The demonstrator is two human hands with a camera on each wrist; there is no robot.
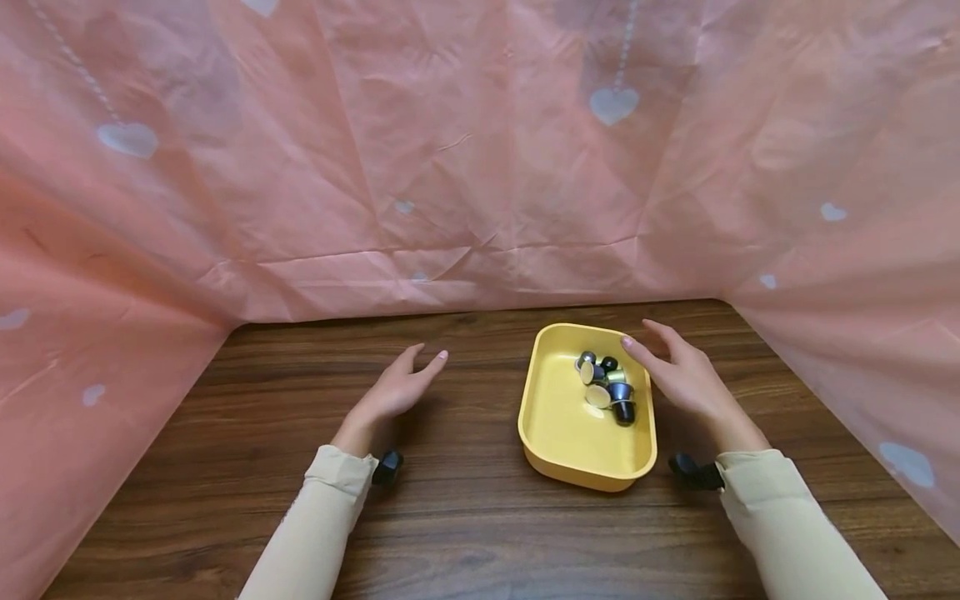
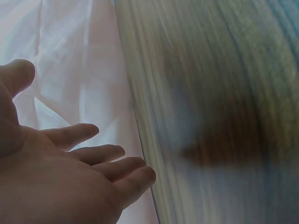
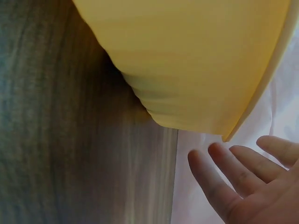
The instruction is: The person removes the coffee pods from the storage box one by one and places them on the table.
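Head view: our left hand (image 1: 392, 392) and right hand (image 1: 687, 379) spread loosely, empty, the right near a yellow tray (image 1: 562, 433) of capsules (image 1: 619, 392).

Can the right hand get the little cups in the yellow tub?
Probably yes: the right hand is empty and close beside the yellow tub, which has no lid on, so the little cups look free to grab from above.

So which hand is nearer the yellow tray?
Right: the right hand is beside the yellow tray, on its right; the left hand is well off to its left, over the table.
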